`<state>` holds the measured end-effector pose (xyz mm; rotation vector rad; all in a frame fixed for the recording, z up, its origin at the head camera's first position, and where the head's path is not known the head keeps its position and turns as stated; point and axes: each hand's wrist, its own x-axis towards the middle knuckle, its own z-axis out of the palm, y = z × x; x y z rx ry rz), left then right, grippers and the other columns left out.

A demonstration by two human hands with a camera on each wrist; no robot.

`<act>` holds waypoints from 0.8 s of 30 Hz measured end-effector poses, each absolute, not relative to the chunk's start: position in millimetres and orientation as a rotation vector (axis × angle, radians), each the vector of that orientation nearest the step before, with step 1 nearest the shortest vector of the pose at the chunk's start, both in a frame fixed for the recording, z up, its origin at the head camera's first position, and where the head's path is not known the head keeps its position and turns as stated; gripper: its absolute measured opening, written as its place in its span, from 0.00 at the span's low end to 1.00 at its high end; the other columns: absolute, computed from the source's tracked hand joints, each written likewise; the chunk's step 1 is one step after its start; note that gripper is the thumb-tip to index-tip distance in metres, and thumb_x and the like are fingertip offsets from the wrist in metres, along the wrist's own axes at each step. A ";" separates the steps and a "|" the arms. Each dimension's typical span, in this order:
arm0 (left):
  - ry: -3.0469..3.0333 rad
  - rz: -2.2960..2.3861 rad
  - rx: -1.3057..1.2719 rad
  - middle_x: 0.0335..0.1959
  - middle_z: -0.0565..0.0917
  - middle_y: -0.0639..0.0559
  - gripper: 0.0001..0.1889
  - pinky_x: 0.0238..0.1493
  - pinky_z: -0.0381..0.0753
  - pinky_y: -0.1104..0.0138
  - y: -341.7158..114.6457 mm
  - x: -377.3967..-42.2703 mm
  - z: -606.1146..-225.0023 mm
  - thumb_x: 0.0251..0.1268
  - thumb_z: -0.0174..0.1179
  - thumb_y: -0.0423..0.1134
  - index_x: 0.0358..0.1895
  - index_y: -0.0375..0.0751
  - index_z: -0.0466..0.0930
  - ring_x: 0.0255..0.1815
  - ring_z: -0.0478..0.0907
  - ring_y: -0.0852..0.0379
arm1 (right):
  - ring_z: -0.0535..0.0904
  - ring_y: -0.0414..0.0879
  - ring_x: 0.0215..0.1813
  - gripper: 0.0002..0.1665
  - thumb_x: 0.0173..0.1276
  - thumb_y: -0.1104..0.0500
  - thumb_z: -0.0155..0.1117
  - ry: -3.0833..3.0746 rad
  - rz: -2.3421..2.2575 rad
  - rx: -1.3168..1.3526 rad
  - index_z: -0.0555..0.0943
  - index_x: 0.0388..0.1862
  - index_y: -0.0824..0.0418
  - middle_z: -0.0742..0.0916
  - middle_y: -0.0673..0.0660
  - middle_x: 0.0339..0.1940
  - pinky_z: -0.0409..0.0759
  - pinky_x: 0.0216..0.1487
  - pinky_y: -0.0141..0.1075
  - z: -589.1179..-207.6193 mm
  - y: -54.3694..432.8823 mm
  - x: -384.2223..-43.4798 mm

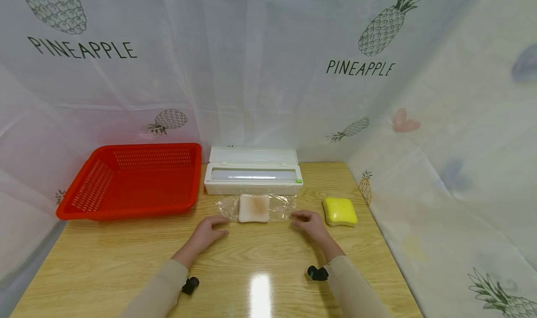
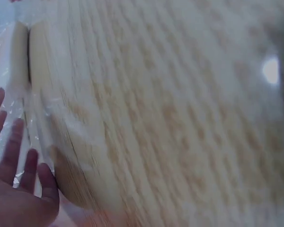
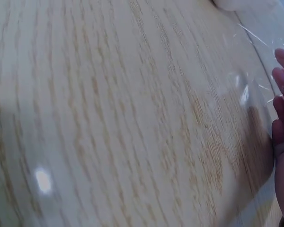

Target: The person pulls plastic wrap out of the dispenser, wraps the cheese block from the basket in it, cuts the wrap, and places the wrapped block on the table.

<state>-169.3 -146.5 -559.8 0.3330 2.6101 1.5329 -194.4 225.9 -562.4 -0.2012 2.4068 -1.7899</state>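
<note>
A bread slice (image 1: 254, 208), white with a browned patch, lies on a sheet of clear plastic wrap (image 1: 282, 208). The wrap spreads out on both sides of the bread. My left hand (image 1: 206, 234) is at the wrap's left end, and the left wrist view shows its fingers (image 2: 10, 150) apart, close to the film. At the right end is my right hand (image 1: 311, 224), with loosely bent fingers beside the film's edge. Whether the fingertips touch the wrap is hard to tell. Directly behind stands a white wrap dispenser (image 1: 253, 187), its lid raised and a roll visible inside.
A red plastic basket (image 1: 126, 214) with slotted walls stands at the back left. To the right sits a shiny yellow rounded block (image 1: 340, 211). All of it is on a wooden table (image 1: 247, 266), with pineapple-printed curtains (image 1: 268, 75) behind and at the sides.
</note>
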 end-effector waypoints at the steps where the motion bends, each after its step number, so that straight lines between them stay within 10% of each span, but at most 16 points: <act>1: 2.617 1.532 0.319 0.54 0.81 0.40 0.18 0.64 0.65 0.45 -147.8 -170.6 -560.2 0.57 0.69 0.29 0.52 0.36 0.84 0.61 0.72 0.37 | 0.81 0.44 0.47 0.19 0.60 0.70 0.70 2.397 -1.820 -0.180 0.82 0.50 0.74 0.86 0.64 0.48 0.78 0.45 0.29 -567.0 226.7 -196.3; 24: 2.555 1.694 0.136 0.51 0.81 0.37 0.18 0.43 0.82 0.64 -172.2 -178.8 -554.4 0.59 0.67 0.28 0.53 0.33 0.83 0.44 0.83 0.47 | 0.82 0.39 0.36 0.19 0.60 0.77 0.65 2.251 -1.923 -0.128 0.76 0.51 0.84 0.81 0.79 0.46 0.80 0.39 0.27 -530.5 225.5 -184.0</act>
